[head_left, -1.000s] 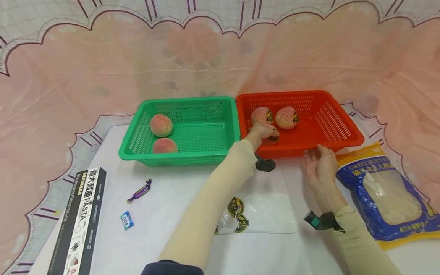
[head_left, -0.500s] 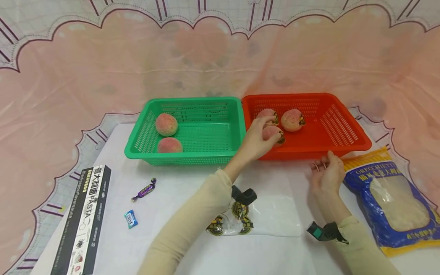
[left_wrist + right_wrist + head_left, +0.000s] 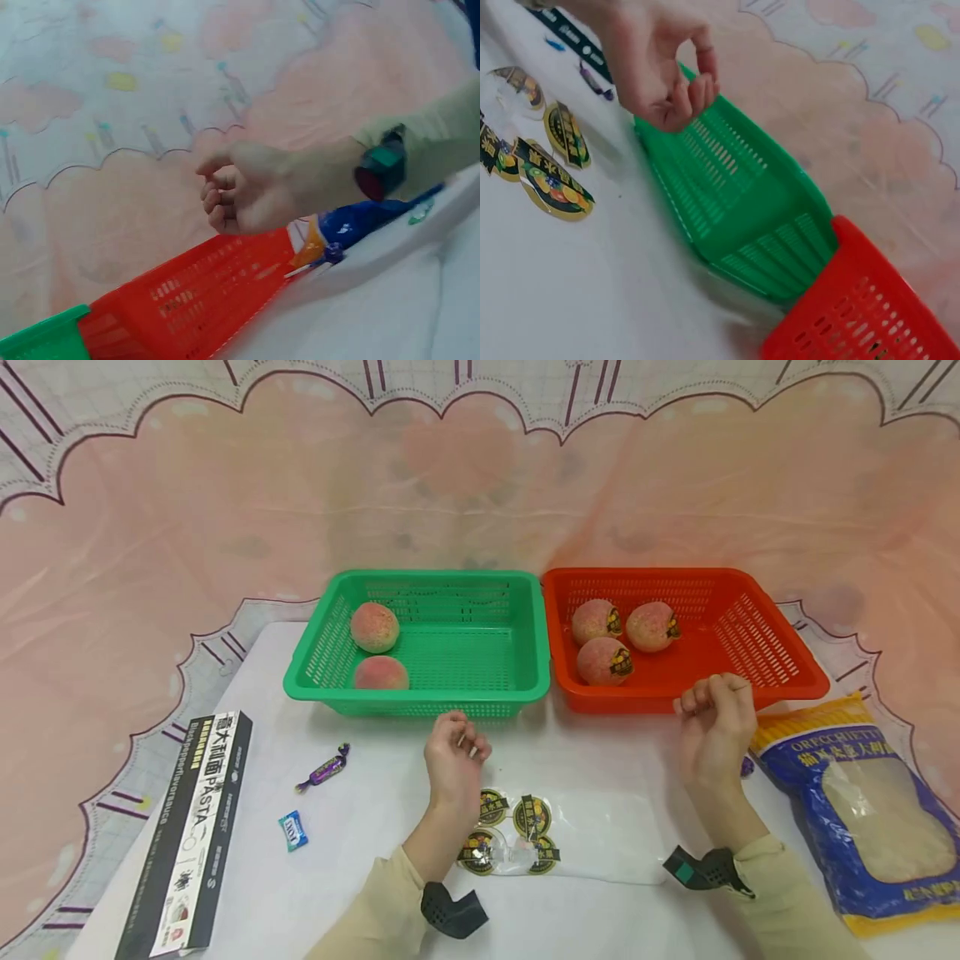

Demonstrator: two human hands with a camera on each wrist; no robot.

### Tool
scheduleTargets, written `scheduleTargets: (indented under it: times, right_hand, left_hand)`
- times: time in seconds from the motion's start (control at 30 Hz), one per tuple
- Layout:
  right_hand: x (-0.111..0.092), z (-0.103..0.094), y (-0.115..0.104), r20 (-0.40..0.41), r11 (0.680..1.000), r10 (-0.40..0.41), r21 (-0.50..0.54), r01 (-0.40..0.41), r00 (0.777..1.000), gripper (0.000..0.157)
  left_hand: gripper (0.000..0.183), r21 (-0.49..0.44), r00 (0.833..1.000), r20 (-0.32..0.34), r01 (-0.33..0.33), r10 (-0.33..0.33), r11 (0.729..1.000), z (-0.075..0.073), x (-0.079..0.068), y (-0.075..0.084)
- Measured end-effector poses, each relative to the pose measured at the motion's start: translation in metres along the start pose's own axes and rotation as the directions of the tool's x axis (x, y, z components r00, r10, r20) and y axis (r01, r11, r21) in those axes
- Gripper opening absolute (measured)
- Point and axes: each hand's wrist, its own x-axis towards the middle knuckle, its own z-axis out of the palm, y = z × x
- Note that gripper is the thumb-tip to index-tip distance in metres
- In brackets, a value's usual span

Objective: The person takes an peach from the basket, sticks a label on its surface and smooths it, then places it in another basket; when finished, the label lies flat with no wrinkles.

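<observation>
- Peaches [image 3: 381, 673] — two, no stickers visible — lie in the green basket [image 3: 465, 696], ten to eleven o'clock from the nearer left hand [image 3: 453, 766].
- Its fingers [image 3: 679, 105] curl loosely, holding nothing; likewise the right hand [image 3: 716, 732].
- Sticker sheet [image 3: 603, 839]: left hand's four o'clock, long axis three-to-nine.

Twelve being the far edge, I see a white-covered table [image 3: 262, 902] bearing a green basket [image 3: 418, 695] at eleven, a red basket [image 3: 630, 700] at one, a bag of orecchiette [image 3: 862, 810] at three, a pasta box [image 3: 187, 835] at nine, a purple sweet [image 3: 326, 768] and a blue sweet [image 3: 293, 831] just inside that, and clear stickered plastic [image 3: 532, 835] towards six.
</observation>
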Motion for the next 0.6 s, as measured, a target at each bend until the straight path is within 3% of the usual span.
scheduleTargets:
  times: [0.07, 0.17, 0.2, 0.23, 0.33, 0.43, 0.47, 0.6]
  right_hand:
    - [0.002, 0.006, 0.000, 0.057, 0.998, 0.012, -0.055, -0.009, 0.998, 0.008]
    - [0.005, 0.018, 0.003, 0.138, 0.983, 0.050, -0.181, -0.024, 0.989, 0.007]
    - [0.006, 0.023, 0.004, 0.165, 0.974, 0.063, -0.226, -0.024, 0.984, 0.007]
    - [0.015, 0.015, 0.014, 0.210, 0.977, 0.087, -0.209, -0.042, 0.974, 0.008]
    - [0.021, 0.033, 0.020, 0.282, 0.958, 0.125, -0.283, -0.043, 0.951, 0.009]
    - [0.026, 0.053, 0.029, 0.334, 0.935, 0.181, -0.351, -0.056, 0.925, 0.011]
    - [0.020, 0.072, 0.024, 0.328, 0.903, 0.194, -0.427, -0.038, 0.924, 0.013]
    - [0.025, 0.099, 0.046, 0.345, 0.823, 0.312, -0.564, -0.071, 0.885, 0.020]
  left_hand:
    - [0.005, -0.147, 0.995, -0.101, 0.013, -0.028, 0.989, -0.005, 0.006, 0.003]
    - [0.007, -0.256, 0.984, -0.178, -0.033, -0.013, 0.966, -0.012, 0.013, 0.008]
    - [0.009, -0.283, 0.982, -0.187, -0.045, -0.009, 0.958, -0.013, 0.015, 0.011]
    - [0.011, -0.310, 0.982, -0.191, -0.059, -0.001, 0.949, -0.014, 0.017, 0.013]
    - [0.013, -0.365, 0.981, -0.193, -0.092, 0.021, 0.926, -0.016, 0.021, 0.019]
    - [0.017, -0.373, 0.982, -0.185, -0.093, 0.024, 0.923, -0.017, 0.023, 0.024]
    - [0.019, -0.373, 0.983, -0.183, -0.089, 0.020, 0.923, -0.017, 0.023, 0.024]
    - [0.025, -0.367, 0.985, -0.171, -0.068, 0.005, 0.928, -0.018, 0.022, 0.025]
